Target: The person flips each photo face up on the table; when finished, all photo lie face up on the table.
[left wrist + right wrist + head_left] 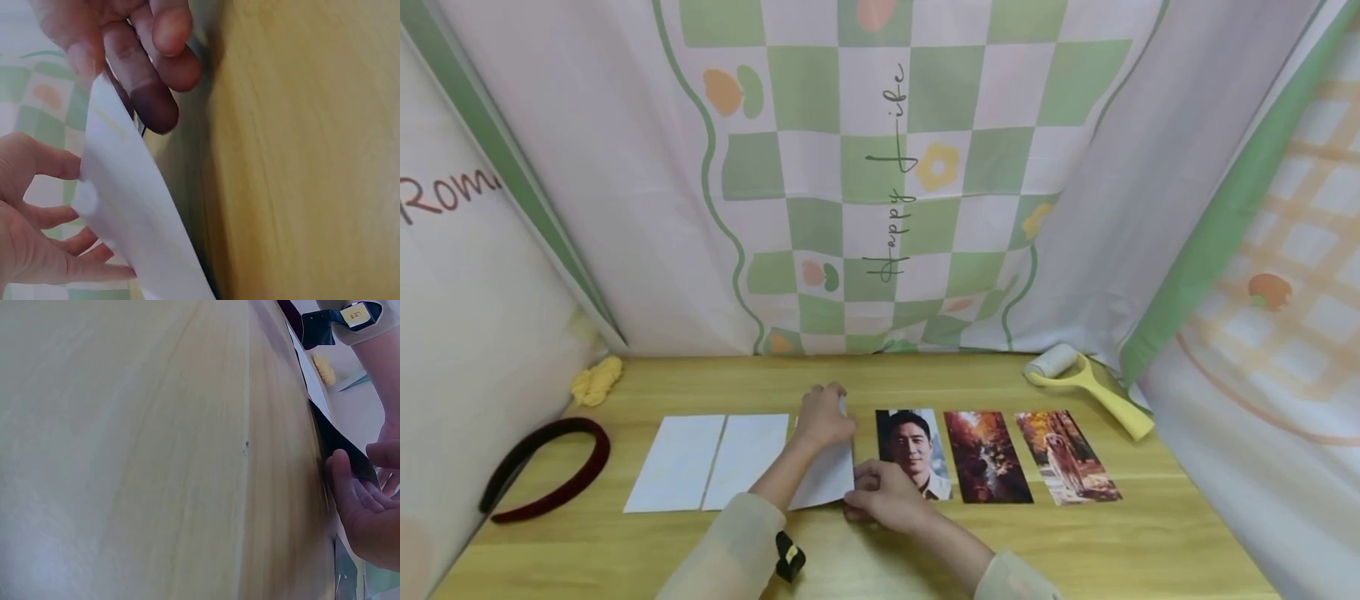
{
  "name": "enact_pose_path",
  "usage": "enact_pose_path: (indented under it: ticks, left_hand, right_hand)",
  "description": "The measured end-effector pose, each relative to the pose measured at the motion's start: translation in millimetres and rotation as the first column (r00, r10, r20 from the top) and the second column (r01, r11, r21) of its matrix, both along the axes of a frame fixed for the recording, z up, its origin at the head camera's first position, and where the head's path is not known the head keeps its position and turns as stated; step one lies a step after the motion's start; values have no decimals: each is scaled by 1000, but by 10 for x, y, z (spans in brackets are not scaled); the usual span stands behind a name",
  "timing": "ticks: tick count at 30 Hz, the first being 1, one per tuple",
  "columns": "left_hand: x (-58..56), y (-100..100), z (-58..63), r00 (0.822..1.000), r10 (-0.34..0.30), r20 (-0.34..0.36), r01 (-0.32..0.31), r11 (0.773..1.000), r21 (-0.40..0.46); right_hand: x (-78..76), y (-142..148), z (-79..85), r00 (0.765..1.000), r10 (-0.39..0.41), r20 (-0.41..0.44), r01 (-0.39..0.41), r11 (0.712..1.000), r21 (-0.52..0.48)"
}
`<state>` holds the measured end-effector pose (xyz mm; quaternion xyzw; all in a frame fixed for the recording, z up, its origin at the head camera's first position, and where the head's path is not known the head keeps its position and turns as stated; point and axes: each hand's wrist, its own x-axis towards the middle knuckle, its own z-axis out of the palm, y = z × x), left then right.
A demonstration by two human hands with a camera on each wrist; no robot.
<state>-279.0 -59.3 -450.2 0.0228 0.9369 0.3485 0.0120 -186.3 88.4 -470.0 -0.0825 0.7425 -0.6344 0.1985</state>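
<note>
My left hand [823, 417] grips the far edge of a white-backed photo card [826, 482], which is partly lifted and slightly bent. At its near right corner my right hand [889, 498] pinches it between thumb and fingers. In the left wrist view the card [137, 194] shows faint yellowish marks on its white back; the right wrist view shows its dark underside [340, 440]. Left of it lie two white-backed cards [677, 462] [747, 454]. To the right lie three face-up photos: a portrait [938, 442], an autumn stream [988, 458] and a dog [1063, 462].
A dark red headband [572, 496] and a yellow scrunchie [597, 382] lie at the left of the wooden table [1000, 546]. A yellow-handled lint roller [1101, 387] lies at the back right. Patterned curtains [880, 167] enclose the back and sides.
</note>
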Motion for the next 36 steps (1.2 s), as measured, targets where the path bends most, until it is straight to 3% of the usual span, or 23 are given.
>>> enact_pose_path:
  ticks: [9, 17, 22, 25, 28, 32, 36]
  left_hand:
    - [2, -10, 86, 1000, -1, -1, 1, 995, 104]
    - [-24, -30, 149, 998, 53, 19, -56, 970, 237]
    - [-65, -89, 190, 991, 84, 104, -120, 901, 417]
    - [-98, -135, 200, 989, 89, 122, -138, 854, 502]
    - [-126, -185, 199, 986, 92, 138, -154, 811, 564]
    - [-142, -245, 191, 982, 81, 171, -171, 767, 619]
    - [-131, -289, 174, 980, 54, 190, -166, 750, 640]
  right_hand:
    - [-19, 11, -13, 998, 21, 59, -15, 996, -91]
    - [-11, 23, -18, 999, 32, 19, -31, 996, -83]
    - [-15, 24, -40, 992, 14, -128, -7, 998, 61]
    - [-8, 25, -41, 969, 5, -248, 34, 988, 153]
    - [4, 19, -40, 946, 9, -323, 50, 983, 174]
    - [18, 11, -22, 935, 9, -355, 59, 982, 180]
    - [18, 1, 1, 954, -9, -301, 62, 984, 169]
